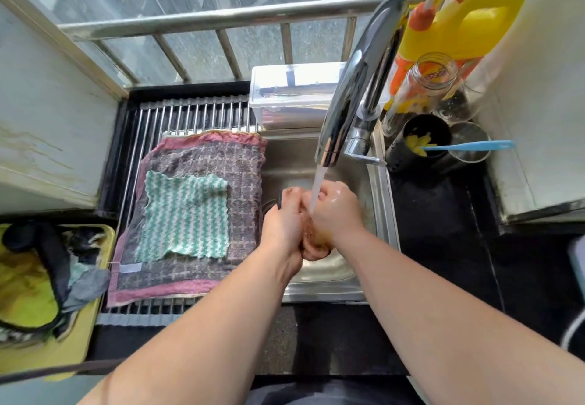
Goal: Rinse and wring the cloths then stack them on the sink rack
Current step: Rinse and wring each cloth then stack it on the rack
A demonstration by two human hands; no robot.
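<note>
Over the steel sink (380, 202), my left hand (285, 218) and my right hand (335, 208) grip a small bunched brownish-orange cloth (315, 237) between them, mostly hidden by my fingers. Water runs from the chrome faucet (351, 94) onto my hands. On the sink rack (190, 110) to the left lies a large purple and pink checked cloth (240, 167), spread flat. A smaller green and white zigzag cloth (186, 214) lies on top of it.
A yellow tray (104, 237) at the left holds several crumpled cloths, one lime green (25, 290). Behind the sink stands a clear plastic box (291, 88). At the right are a yellow detergent jug (468, 28), a glass jar (430, 82) and a black cup (424, 142) with a blue brush.
</note>
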